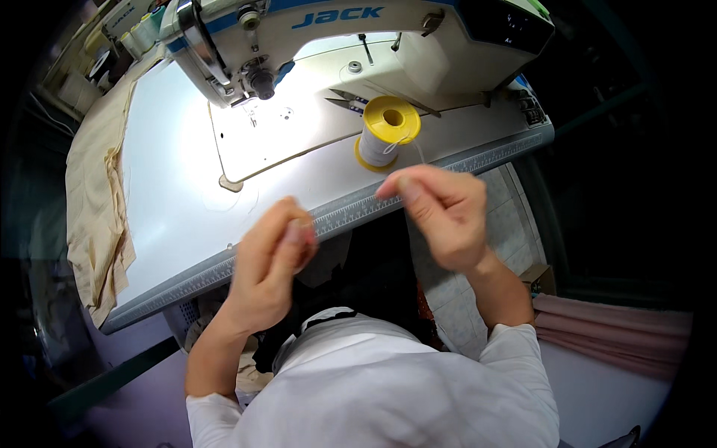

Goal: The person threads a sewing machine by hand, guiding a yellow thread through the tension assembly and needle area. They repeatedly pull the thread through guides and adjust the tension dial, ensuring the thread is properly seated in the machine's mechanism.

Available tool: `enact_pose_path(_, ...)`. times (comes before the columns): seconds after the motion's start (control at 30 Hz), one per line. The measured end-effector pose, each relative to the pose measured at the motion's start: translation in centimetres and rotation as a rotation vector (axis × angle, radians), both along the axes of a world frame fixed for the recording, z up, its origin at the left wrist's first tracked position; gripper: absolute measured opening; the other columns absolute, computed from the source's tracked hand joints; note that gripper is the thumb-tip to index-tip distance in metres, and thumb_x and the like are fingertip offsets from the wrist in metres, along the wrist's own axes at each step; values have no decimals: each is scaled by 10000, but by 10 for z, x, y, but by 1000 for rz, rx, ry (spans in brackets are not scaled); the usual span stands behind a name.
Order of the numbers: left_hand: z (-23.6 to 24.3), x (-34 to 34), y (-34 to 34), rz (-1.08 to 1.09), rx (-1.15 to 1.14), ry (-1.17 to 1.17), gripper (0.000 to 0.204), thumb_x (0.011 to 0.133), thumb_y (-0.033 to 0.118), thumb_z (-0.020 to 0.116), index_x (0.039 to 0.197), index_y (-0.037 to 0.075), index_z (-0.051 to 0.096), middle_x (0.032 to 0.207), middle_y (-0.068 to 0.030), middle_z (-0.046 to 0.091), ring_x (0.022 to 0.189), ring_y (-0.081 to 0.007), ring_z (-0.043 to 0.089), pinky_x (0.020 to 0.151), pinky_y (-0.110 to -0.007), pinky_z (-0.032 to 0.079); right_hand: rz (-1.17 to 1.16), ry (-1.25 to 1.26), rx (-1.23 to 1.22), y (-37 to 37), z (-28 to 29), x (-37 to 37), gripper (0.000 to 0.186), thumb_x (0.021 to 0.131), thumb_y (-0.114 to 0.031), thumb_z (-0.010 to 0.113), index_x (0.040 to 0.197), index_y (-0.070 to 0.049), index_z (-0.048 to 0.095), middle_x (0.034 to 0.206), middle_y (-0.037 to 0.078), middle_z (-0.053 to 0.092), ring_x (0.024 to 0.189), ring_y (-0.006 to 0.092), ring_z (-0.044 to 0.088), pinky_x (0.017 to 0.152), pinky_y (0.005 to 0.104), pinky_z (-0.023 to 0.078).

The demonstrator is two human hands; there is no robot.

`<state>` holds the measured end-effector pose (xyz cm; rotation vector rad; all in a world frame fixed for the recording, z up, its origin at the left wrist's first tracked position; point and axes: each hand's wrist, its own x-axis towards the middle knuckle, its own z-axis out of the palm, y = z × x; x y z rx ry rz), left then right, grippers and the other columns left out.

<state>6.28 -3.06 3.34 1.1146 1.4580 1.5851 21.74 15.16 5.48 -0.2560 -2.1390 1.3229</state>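
A spool of white thread with yellow flanges (377, 149) stands upright on the white table (172, 172), a loose strand hanging from it toward my right hand (441, 216). That hand is raised near the table's front edge, thumb and index finger pinched; whether the strand is between them is unclear. My left hand (272, 261) is closed at the edge, lower and further left, slightly blurred; anything in its fingertips is too small to make out. Behind the spool, scissors or snips (345, 101) and a long slim metal tool (424, 106) lie by the sewing machine (441, 60).
Beige fabric (97, 194) drapes over the table's left end, with thread cones (142, 33) at the back left. A metal ruler strip (478, 155) runs along the front edge. A pink cloth (612, 328) and a cardboard box (539, 278) are at lower right.
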Motion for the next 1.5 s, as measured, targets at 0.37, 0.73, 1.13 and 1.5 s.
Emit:
enact_pose_path(0.37, -21, -4, 33, -255, 121, -845, 288, 1071, 219, 437, 1087, -37, 569, 807, -7, 411, 703, -99, 411, 635, -274, 448, -41, -41, 9, -10, -26, -10, 159, 896, -33, 682, 1046, 16, 694, 719, 47, 610, 609, 68, 529, 565, 223, 430)
enact_pose_path(0.73, -31, 1, 31, -241, 126, -906, 326, 1047, 235, 495, 1205, -49, 517, 864, -33, 437, 695, -107, 434, 599, -279, 437, -22, 36, 53, -13, -33, -12, 213, 834, 14, 721, 1046, 11, 699, 765, 38, 602, 621, 85, 533, 565, 223, 431)
enact_pose_path(1.13, -30, 3, 29, -321, 95, -923, 474, 993, 256, 612, 1331, 17, 383, 885, -44, 517, 645, -115, 428, 567, -277, 414, 131, 87, 64, -13, -33, -28, 128, 777, 26, 761, 897, -17, 758, 781, 67, 696, 708, 141, 639, 606, 264, 494)
enact_pose_path(1.5, -35, 9, 30, -303, 73, -1007, 465, 980, 269, 641, 1287, 5, 414, 897, -67, 584, 614, -102, 426, 561, -271, 433, 85, 166, 128, -12, -41, -25, 102, 765, 52, 752, 842, -11, 728, 712, 63, 637, 627, 156, 585, 554, 266, 446)
